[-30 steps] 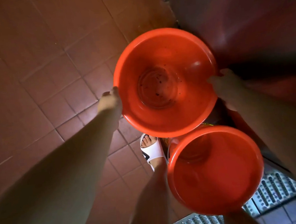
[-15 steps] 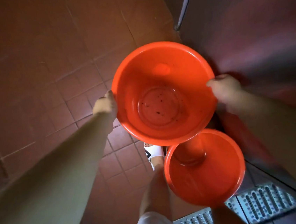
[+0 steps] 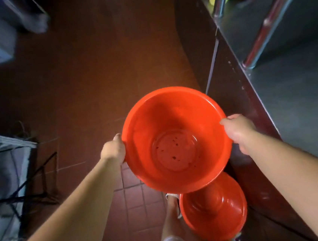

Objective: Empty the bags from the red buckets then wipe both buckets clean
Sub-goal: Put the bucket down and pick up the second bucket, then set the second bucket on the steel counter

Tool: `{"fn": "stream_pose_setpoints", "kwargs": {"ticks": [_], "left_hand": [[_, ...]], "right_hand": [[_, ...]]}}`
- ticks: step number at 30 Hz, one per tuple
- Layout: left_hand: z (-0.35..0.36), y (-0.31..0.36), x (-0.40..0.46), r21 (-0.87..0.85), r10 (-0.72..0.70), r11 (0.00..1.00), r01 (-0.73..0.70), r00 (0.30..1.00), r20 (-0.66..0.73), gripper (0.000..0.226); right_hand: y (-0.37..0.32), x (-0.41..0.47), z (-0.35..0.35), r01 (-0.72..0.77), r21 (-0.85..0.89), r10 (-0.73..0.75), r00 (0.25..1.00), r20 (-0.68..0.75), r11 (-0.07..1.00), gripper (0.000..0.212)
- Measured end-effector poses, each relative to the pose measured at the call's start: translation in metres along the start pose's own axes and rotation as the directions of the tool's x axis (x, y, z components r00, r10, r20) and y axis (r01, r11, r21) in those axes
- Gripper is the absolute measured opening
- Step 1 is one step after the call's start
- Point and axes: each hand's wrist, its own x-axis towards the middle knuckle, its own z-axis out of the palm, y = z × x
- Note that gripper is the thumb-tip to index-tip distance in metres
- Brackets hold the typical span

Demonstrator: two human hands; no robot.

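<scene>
I hold a red bucket (image 3: 142, 122) up in front of me with both hands. My left hand (image 3: 113, 151) grips its left rim and my right hand (image 3: 237, 129) grips its right rim. The bucket holds no bag, and dark specks dot its round bottom. A second red bucket (image 3: 231, 222), also without a bag, stands on the floor below the first, beside my right leg. No bags and no cloth are in view.
Brown tiled floor (image 3: 91, 84) stretches ahead. A steel counter (image 3: 298, 95) runs along the right. A metal rack with black wire parts (image 3: 13, 184) stands at the left. My foot in a white slipper (image 3: 172, 197) shows below the held bucket.
The held bucket has risen well above the floor bucket, and my view has tipped up: counter, rack and more floor now show, the floor grate is gone.
</scene>
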Motion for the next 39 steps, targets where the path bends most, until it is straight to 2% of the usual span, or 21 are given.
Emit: {"fn": "stream_pose_setpoints", "kwargs": {"ticks": [4,7,13,18,21,27,34,39], "left_hand": [[-0.046,0.002,-0.083,-0.062,0.015,0.998,-0.016,1.0,-0.022,0.039],[-0.079,0.007,-0.135,-0.13,0.026,0.991,-0.022,0.999,0.026,0.035],[-0.137,0.018,-0.203,-0.178,0.04,0.984,0.016,0.951,0.307,0.037],[-0.162,0.039,-0.236,-0.12,0.102,0.991,-0.053,0.886,0.452,0.045],[-0.164,0.049,-0.259,-0.063,0.129,0.992,-0.113,0.844,0.52,0.045],[-0.132,0.083,-0.321,0.011,0.221,0.955,-0.297,0.735,0.641,0.046],[-0.048,0.097,-0.431,0.052,0.272,0.875,-0.481,0.579,0.768,0.048],[0.018,0.091,-0.529,0.063,0.305,0.801,-0.595,0.496,0.813,0.05]], "right_hand": [[-0.036,-0.07,-0.054,0.075,-0.074,-0.07,0.996,0.06,0.994,0.028],[-0.058,-0.119,-0.091,0.017,0.034,-0.021,0.993,0.115,0.999,0.031],[-0.071,-0.219,-0.163,-0.046,0.122,0.025,0.986,0.163,0.991,0.016],[-0.061,-0.306,-0.204,-0.148,0.154,0.135,0.987,0.092,0.977,0.01],[-0.042,-0.351,-0.227,-0.196,0.221,0.192,0.981,0.041,0.955,0.015],[0.007,-0.424,-0.291,-0.213,0.402,0.255,0.965,-0.053,0.891,0.016],[0.092,-0.483,-0.384,-0.169,0.567,0.324,0.928,-0.184,0.806,0.012],[0.165,-0.509,-0.458,-0.155,0.637,0.4,0.879,-0.26,0.755,0.006]]}}
